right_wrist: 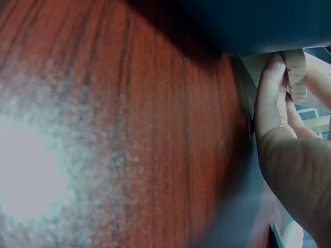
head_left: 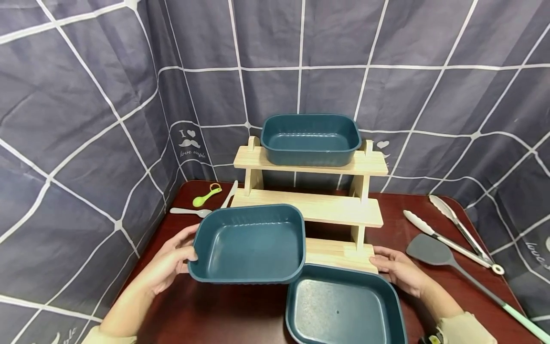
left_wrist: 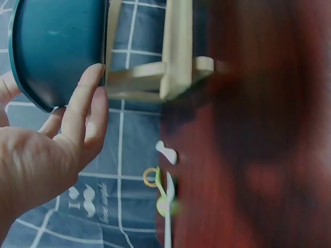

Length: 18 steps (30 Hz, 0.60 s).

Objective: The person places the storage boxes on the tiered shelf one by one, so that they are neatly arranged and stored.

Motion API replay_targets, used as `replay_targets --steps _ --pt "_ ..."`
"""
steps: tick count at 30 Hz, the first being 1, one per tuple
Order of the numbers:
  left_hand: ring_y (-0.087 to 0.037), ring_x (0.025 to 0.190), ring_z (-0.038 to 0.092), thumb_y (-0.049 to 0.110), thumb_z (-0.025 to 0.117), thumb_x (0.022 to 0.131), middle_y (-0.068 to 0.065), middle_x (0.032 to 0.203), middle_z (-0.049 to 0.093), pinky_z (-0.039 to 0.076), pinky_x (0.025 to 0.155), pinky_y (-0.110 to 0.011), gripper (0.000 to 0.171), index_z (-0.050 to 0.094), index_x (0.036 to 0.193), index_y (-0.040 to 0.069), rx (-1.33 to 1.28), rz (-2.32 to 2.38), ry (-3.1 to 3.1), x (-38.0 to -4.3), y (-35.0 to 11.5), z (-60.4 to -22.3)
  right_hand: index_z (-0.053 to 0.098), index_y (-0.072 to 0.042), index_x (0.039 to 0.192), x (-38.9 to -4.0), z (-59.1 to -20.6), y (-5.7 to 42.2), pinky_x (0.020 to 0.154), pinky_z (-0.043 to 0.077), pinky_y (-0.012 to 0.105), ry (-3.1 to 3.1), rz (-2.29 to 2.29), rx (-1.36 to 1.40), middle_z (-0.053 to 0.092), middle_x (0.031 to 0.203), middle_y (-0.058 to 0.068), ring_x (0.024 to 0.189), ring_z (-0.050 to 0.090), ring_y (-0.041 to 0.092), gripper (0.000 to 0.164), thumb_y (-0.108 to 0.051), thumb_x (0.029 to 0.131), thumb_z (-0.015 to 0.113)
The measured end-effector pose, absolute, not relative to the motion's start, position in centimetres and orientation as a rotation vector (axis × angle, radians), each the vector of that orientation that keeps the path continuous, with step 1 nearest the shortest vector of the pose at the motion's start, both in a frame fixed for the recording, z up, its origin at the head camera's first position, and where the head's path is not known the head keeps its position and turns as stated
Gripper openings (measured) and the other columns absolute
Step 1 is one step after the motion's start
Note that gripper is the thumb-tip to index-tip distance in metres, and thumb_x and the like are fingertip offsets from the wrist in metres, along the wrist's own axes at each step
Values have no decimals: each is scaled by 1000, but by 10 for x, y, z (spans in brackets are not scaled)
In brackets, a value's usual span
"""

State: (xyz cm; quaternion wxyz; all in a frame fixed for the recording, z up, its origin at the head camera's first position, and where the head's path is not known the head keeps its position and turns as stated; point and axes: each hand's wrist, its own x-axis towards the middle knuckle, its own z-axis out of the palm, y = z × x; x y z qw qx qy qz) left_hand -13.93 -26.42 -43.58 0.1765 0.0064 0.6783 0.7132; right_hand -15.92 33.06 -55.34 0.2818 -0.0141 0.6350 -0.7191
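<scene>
My left hand (head_left: 172, 258) grips the left end of a dark teal plastic bin (head_left: 258, 246), thumb at the rim and fingers beneath, as the left wrist view also shows. The bin hangs above the table in front of a three-tier wooden rack (head_left: 309, 205) and hides its lower left part. My right hand (head_left: 397, 270) pinches the right end of the rack's lowest board; in the right wrist view the thumb lies against that board (right_wrist: 296, 77). A second teal bin (head_left: 343, 306) sits on the table before the rack. A third bin (head_left: 311, 138) rests on the top tier.
On the left lie a green measuring spoon (head_left: 207, 196), a white spoon (head_left: 191, 211) and a white knife (head_left: 229, 193). To the right are metal tongs (head_left: 455, 239) and a grey spatula (head_left: 431, 251). A grey gridded curtain (head_left: 335, 91) hangs behind and at both sides.
</scene>
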Motion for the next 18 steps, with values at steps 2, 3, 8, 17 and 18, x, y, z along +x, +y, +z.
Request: replay_targets --steps 2,3,8,17,18 --pt "-27 88 72 -3 55 88 -15 131 59 63 77 -45 74 32 158 6 29 2025 1925 -144 -258 -432 18 12 155 -158 -553 330 91 58 38 1696 -1934 -45 70 122 1 110 69 19 64 -14 108 53" --pt "-27 87 72 -3 55 88 -15 131 59 62 77 -46 75 32 158 6 31 2028 1924 -146 -255 -430 20 12 155 -158 -552 330 91 58 38 1695 -1937 -47 70 122 0 110 69 19 63 -14 108 54" --pt "-27 88 72 -1 56 88 -18 132 58 62 78 -47 75 31 158 6 41 2018 1943 -159 -242 -419 29 8 151 -157 -551 328 91 59 37 1694 -1948 -71 70 121 0 109 70 18 54 -13 108 53" --pt "-30 92 71 1 56 86 -23 137 55 62 79 -49 73 39 157 9 45 1993 1973 -183 -217 -408 31 7 151 -157 -552 330 91 59 39 1690 -1946 -61 70 122 1 110 70 20 52 -13 109 52" --pt "-30 92 71 1 56 86 -23 136 56 62 79 -50 73 40 156 9 45 1987 1975 -185 -214 -407 30 7 152 -157 -552 330 91 59 39 1688 -1946 -63 70 122 2 110 70 20 52 -13 109 52"
